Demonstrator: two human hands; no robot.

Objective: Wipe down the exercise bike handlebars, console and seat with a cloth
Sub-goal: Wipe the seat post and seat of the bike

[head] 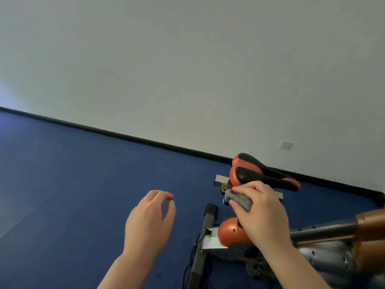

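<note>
The exercise bike's orange and black seat [258, 173] sits at the right, near the wall. My right hand [262, 211] is shut on a bunched grey cloth [239, 199], held just below the seat's near side, by the seat's mount. My left hand [150, 220] hovers over the blue floor to the left of the bike, fingers loosely curled, holding nothing. The bike's orange and grey frame [333, 232] runs off the right edge. Handlebars and console are out of view.
The bike's black rear base bar [204, 243] lies on the blue floor [73, 195] with a thin black cable beside it. A white wall with a black skirting board [125, 136] runs behind. A wall socket [286, 145] sits above the seat.
</note>
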